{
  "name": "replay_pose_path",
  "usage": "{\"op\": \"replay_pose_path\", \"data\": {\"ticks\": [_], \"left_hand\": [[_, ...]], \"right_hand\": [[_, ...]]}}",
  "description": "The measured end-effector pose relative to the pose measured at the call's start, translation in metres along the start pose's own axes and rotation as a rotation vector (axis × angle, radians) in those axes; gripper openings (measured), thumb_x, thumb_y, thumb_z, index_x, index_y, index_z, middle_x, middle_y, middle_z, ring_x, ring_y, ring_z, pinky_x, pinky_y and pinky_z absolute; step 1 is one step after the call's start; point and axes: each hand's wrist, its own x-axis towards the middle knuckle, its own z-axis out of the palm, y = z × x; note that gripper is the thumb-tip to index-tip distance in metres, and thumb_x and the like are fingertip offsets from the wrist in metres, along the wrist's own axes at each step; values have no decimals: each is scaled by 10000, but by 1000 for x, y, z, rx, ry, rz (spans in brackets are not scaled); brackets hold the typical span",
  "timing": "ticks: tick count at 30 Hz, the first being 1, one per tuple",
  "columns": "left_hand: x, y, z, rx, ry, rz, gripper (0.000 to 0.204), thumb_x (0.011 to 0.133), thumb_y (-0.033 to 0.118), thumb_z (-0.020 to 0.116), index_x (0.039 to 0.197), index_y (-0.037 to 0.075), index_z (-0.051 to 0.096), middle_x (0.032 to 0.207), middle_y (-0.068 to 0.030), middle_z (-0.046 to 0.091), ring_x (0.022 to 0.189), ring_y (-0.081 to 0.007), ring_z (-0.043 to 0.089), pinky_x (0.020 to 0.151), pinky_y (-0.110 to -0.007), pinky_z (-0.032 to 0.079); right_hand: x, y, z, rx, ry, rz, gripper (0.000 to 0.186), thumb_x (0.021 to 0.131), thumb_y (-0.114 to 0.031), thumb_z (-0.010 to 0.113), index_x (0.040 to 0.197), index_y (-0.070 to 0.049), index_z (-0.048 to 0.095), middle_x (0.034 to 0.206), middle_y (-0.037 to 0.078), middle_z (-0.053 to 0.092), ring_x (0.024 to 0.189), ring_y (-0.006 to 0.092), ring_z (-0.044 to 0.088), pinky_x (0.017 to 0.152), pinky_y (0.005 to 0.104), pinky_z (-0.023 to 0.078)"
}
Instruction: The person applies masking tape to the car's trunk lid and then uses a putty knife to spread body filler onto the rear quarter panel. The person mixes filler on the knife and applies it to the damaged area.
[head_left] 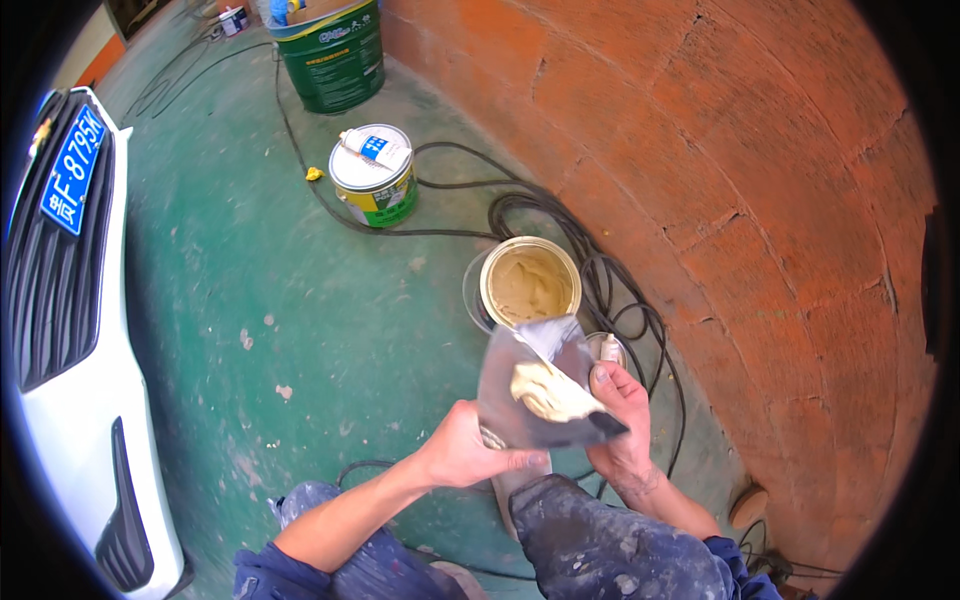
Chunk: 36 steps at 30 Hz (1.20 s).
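Orange brick, one big wall (700,200) of it, takes up the right of the frame, with a scuffed green floor (300,330) through the middle and a white car front (75,420) at left. Upper centre there's a tall dark-green drum (335,65), below it a lidded yellow-and-green pail (378,190), then a round open tin of tan paste (485,285).

Lower centre is the flat grey plate (500,385). Left hand (468,450) grips its lower left, right hand (622,405) pinches its right side; too blurry to tell if there's a second blade. On it sits a cream paste dollop (548,392).

I'd guess the plate's light and fairly stiff, the paste soft and slippery, so hold the clean edges and keep it level.

Writing: white characters on the car's blue plate, readable; printing on drum and pail, mostly tiny. The white tube (372,148) on the pail lid has a blue label, too small for me.
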Motion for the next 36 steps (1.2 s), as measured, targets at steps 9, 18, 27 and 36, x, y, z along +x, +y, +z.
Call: {"op": "replay_pose_path", "data": {"ticks": [9,18,27,36], "left_hand": [[-4,-5,-16,-99,452,-128,128,886,111,758,840,14,688,609,32,591,459,-40,487,407,-237,351],[-8,-9,-30,-74,524,-198,149,901,134,753,841,17,681,610,36,577,455,-39,469,404,-247,347],[-25,-18,-44,-4,738,-234,143,910,147,741,869,13,713,600,40,577,474,-42,485,417,-255,355],[-42,-15,-39,38,749,-302,156,901,137,740,819,36,654,596,40,540,457,-51,453,407,-251,337]], "right_hand": [[48,55,-81,-1244,136,-475,989,736,-378,872,1492,-13,351,1422,303,470,1383,429,422,1092,615,358],[124,79,-142,-1646,438,64,1404,552,-538,914,1577,-59,83,1545,322,208,1413,519,265,1133,638,237],[83,-12,-17,-1627,200,-455,1306,576,-439,867,1571,-18,133,1511,333,264,1398,513,281,1140,617,234],[153,19,47,-1946,-156,-527,1251,539,-476,848,1538,-8,256,1492,335,286,1364,514,305,1096,590,277]]}}
